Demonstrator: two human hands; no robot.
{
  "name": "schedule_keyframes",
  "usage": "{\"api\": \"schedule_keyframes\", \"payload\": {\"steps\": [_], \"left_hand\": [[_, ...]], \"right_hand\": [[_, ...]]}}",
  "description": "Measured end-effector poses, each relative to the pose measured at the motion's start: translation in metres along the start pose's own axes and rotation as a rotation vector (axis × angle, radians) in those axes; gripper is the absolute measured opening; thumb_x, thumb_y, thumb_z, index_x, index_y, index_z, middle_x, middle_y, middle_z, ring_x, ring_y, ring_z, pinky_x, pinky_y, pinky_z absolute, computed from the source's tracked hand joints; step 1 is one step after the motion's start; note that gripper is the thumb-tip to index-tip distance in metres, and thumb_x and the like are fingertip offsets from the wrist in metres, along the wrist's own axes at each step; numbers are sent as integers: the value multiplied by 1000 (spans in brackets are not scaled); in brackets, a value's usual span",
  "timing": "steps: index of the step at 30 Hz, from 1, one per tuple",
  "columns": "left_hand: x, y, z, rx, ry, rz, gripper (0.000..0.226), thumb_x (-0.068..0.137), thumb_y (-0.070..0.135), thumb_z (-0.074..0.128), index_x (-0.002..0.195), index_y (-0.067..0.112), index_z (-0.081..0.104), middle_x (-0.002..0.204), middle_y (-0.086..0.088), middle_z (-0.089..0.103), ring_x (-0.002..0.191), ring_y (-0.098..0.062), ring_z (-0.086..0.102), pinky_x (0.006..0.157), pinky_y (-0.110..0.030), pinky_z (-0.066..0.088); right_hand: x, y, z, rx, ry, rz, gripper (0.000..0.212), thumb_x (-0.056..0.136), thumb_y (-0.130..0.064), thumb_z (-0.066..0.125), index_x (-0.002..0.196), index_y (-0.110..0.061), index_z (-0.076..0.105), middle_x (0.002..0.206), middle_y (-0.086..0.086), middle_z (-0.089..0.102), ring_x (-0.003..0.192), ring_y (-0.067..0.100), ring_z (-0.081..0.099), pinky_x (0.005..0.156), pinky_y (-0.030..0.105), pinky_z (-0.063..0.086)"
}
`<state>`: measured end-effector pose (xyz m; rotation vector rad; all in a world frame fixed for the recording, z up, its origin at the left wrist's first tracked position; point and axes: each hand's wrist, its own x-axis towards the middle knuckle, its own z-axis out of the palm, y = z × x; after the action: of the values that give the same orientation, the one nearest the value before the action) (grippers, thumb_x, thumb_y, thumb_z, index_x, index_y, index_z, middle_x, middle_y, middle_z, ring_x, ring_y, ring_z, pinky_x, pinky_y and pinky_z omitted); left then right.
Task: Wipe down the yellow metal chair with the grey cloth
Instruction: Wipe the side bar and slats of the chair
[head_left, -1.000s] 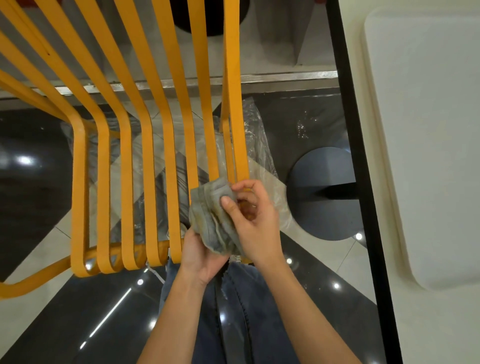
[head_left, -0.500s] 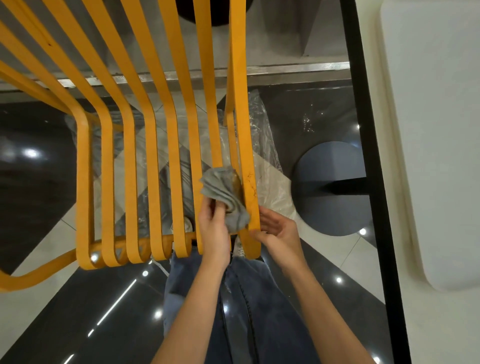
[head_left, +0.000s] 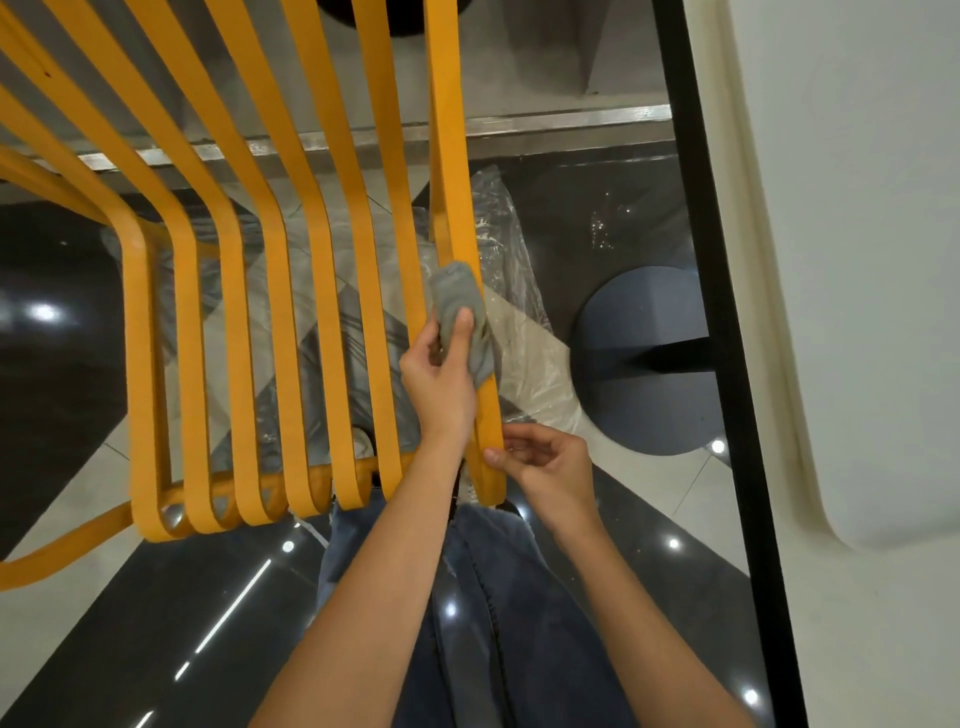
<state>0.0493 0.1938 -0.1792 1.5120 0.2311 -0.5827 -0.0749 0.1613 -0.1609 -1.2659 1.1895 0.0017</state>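
— How far along am I with the chair (head_left: 244, 291)?

— Hard to judge. I see my left hand (head_left: 441, 387) pressing the cloth (head_left: 464, 317) against the rightmost slat (head_left: 451, 171), partway along its seat run. The other slats to the left show no cloth on them, and I cannot tell from their look which are wiped. My guess: this slat is in hand, and the legs and upper back are probably left.

— And the grip?

— Left fingers are curled round the bunched cloth, thumb on top, pinning it to the slat's face and inner edge. My right hand (head_left: 548, 467) pinches the same slat near its front end, just below the cloth, steadying it.

— Where's the cloth relative to that?

— Between the two hands' reach — wrapped over the slat, just above the right hand, touching the metal.
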Motion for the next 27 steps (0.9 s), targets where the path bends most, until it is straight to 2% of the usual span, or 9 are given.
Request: {"api": "schedule_keyframes", "payload": {"steps": [4, 6, 9, 11, 13, 18, 21, 24, 27], "left_hand": [[-27, -7, -25, -120, -242, -143, 58, 92, 8, 65, 144, 21, 45, 136, 0, 61, 122, -16, 60, 99, -35, 52], [-33, -9, -28, -110, -267, -125, 62, 90, 5, 67, 144, 21, 44, 136, 1, 61, 124, -17, 59, 100, -36, 51], [-10, 3, -7, 16, -84, -14, 35, 91, 15, 69, 125, 8, 64, 112, -3, 72, 106, -11, 67, 90, -30, 54], [5, 9, 4, 31, 18, 24, 12, 93, 21, 68, 99, 13, 74, 86, 4, 73, 84, -2, 66, 75, -21, 51], [4, 11, 3, -31, 12, -24, 6, 93, 20, 67, 93, 19, 73, 83, 7, 73, 83, -1, 67, 72, -17, 50], [-37, -7, -38, -54, -244, -215, 67, 78, 10, 77, 140, 9, 52, 127, -6, 67, 116, -20, 65, 93, -36, 55], [-27, 0, -25, 21, -149, -127, 58, 79, 8, 79, 133, 8, 58, 116, -5, 71, 106, -18, 69, 89, -37, 58], [-2, 9, -8, 58, -101, -50, 33, 86, 19, 76, 117, 10, 69, 105, -5, 75, 101, -19, 71, 91, -45, 57], [6, 8, -10, 24, -139, -67, 27, 91, 22, 69, 115, 9, 70, 106, -6, 75, 104, -21, 70, 95, -45, 55]], "right_hand": [[-1, 0, 0, -15, 12, -15, 29, 71, 1, 85, 87, -21, 75, 82, -1, 77, 79, 13, 72, 79, 27, 60], [0, 0, 0, -28, 16, -12, 28, 71, 1, 85, 90, -16, 75, 83, 0, 76, 80, 15, 71, 79, 26, 59], [0, 1, 0, -33, 5, -22, 26, 72, 1, 84, 95, -10, 75, 86, 5, 76, 82, 19, 71, 80, 30, 60], [0, 0, 0, -36, 1, -35, 27, 73, 1, 84, 97, -8, 75, 88, 5, 76, 82, 16, 72, 78, 27, 60], [0, -1, 0, -50, -3, -46, 28, 73, 1, 83, 98, -8, 75, 86, 0, 76, 77, 7, 71, 75, 20, 58], [-5, -4, 1, -50, 45, -77, 35, 72, 3, 84, 84, -28, 72, 77, -13, 74, 72, 4, 71, 72, 18, 58], [-13, 2, 5, -128, 96, -135, 36, 77, -2, 82, 90, -35, 72, 77, -24, 72, 80, -4, 71, 77, 16, 57], [-28, 17, 20, -332, 187, -369, 39, 89, -8, 73, 127, -15, 67, 118, -15, 69, 110, -9, 62, 94, 9, 48], [-34, 33, 32, -416, 217, -529, 54, 94, -4, 65, 145, -5, 47, 146, 6, 52, 137, 7, 46, 108, 10, 37]]}}
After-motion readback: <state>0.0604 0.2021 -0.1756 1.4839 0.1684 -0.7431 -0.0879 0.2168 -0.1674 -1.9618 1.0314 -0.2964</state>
